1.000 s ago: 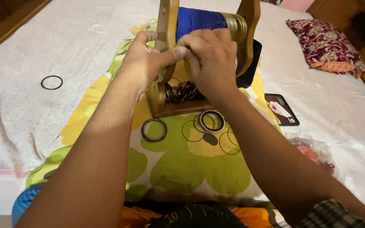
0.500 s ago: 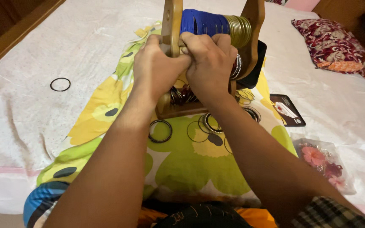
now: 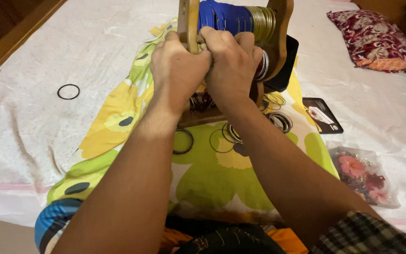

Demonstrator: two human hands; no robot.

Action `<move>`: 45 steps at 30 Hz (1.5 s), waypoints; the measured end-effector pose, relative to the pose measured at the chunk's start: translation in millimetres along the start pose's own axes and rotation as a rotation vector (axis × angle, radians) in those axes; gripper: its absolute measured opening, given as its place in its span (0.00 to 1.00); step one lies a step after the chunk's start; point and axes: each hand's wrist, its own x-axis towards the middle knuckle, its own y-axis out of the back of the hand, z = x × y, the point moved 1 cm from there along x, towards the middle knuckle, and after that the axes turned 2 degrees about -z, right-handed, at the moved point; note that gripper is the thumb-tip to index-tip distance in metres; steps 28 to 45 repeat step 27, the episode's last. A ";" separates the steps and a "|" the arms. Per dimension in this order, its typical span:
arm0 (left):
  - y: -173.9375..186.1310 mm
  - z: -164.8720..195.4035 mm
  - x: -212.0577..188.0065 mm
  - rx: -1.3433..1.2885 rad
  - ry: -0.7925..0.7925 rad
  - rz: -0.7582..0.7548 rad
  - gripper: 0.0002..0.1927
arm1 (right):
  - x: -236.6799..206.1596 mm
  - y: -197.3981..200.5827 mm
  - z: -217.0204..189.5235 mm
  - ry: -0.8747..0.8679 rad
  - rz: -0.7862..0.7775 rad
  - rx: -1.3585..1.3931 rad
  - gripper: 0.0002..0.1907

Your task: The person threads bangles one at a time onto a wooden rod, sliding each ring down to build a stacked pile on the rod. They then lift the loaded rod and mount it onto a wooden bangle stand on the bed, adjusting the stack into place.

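Wooden bangle stand (image 3: 280, 28), blue bangles (image 3: 224, 16) stacked

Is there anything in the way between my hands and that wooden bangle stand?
Nothing visible. The left hand and right hand are both already closed on the wooden bangle stand, side by side, knuckles touching.

Wooden bangle stand (image 3: 280, 28), upright on the flowered cloth.
Top rod packed with blue bangles (image 3: 224, 16), then gold bangles (image 3: 261, 22); loose dark ones lie at its base.
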 end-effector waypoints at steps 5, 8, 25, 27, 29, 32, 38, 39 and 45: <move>7.7 -8.8 -0.9 -0.014 -0.037 0.006 0.27 | -3.5 -2.6 -7.0 0.046 0.017 0.001 0.18; 13.0 -9.4 -4.5 -0.052 -0.052 0.005 0.25 | -5.7 -1.7 -7.2 0.077 0.028 0.012 0.17; -25.3 -21.1 33.8 -0.032 0.006 0.095 0.23 | 9.0 -50.8 17.4 -0.009 0.005 -0.080 0.12; -79.4 -51.0 46.2 -0.033 0.032 0.074 0.23 | -8.3 -92.6 53.3 -0.030 0.015 -0.098 0.12; -79.4 -51.0 46.2 -0.033 0.032 0.074 0.23 | -8.3 -92.6 53.3 -0.030 0.015 -0.098 0.12; -79.4 -51.0 46.2 -0.033 0.032 0.074 0.23 | -8.3 -92.6 53.3 -0.030 0.015 -0.098 0.12; -79.4 -51.0 46.2 -0.033 0.032 0.074 0.23 | -8.3 -92.6 53.3 -0.030 0.015 -0.098 0.12; -79.4 -51.0 46.2 -0.033 0.032 0.074 0.23 | -8.3 -92.6 53.3 -0.030 0.015 -0.098 0.12; -79.4 -51.0 46.2 -0.033 0.032 0.074 0.23 | -8.3 -92.6 53.3 -0.030 0.015 -0.098 0.12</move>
